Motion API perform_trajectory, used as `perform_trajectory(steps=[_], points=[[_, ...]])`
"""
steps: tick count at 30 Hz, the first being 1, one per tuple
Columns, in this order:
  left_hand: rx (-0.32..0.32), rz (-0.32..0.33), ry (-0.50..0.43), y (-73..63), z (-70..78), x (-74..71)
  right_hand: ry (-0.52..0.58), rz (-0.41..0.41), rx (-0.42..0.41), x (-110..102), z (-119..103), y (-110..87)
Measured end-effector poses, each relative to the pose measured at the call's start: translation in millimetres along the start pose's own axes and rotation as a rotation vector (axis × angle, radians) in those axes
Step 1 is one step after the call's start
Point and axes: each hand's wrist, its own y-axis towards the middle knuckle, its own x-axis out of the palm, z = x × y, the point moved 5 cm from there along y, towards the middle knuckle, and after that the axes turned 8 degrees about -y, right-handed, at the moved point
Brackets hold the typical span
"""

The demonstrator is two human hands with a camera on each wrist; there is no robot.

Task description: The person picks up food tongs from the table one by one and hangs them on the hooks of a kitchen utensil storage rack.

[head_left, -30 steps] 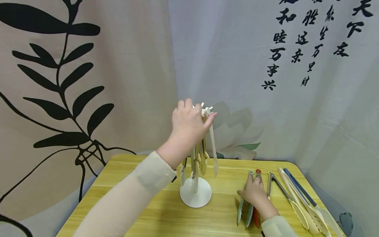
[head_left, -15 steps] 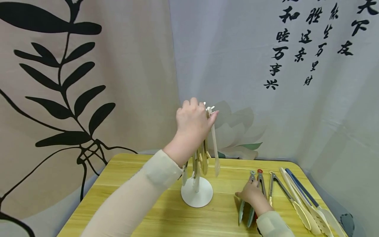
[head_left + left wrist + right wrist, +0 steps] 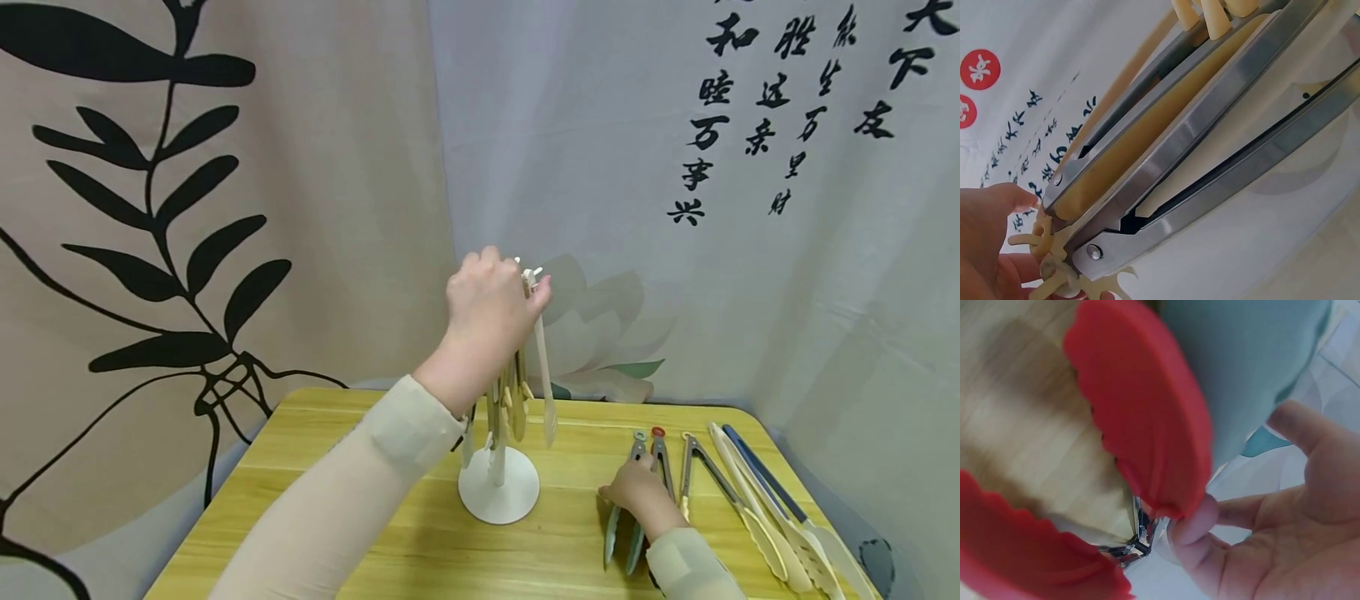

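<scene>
My left hand is at the top of a white utensil stand, its fingers curled over the hooks. In the left wrist view, metal tongs hang by their loops beside the fingers of the left hand. Low on the right, my right hand holds teal-tipped tongs lying on the table. In the right wrist view, the thumb meets the teal tip, while the curled fingers lie beside the red-tipped tongs. Part of both tongs is hidden under this hand.
Cream-tipped tongs lie to the right of the right hand. Beyond them are cream utensils and a blue-handled spatula by the right edge of the wooden table. A printed curtain hangs behind.
My right hand has slid slightly left and down off the tongs' upper ends, uncovering the red tongs' metal arms. The left hand stays at the stand's top; the view has shifted slightly.
</scene>
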Motion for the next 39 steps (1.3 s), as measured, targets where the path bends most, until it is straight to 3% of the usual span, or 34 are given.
perform_trajectory(steps=[6,19,29,39], points=[[-0.011,-0.035,-0.030,-0.5,-2.0,-0.1,0.053,-0.003,0.012,-1.1,2.4,-1.9],[0.020,-0.035,-0.084,-0.9,-9.7,-1.4,-0.006,0.009,-0.053,-2.6,-1.7,-1.3],[0.092,-0.003,-0.266,-0.8,-24.4,-0.7,-0.064,0.065,-0.125,-2.7,-2.6,-3.1],[0.142,-0.058,-0.424,2.8,-35.9,1.1,-0.064,0.071,-0.135,-2.8,-2.4,-2.1]])
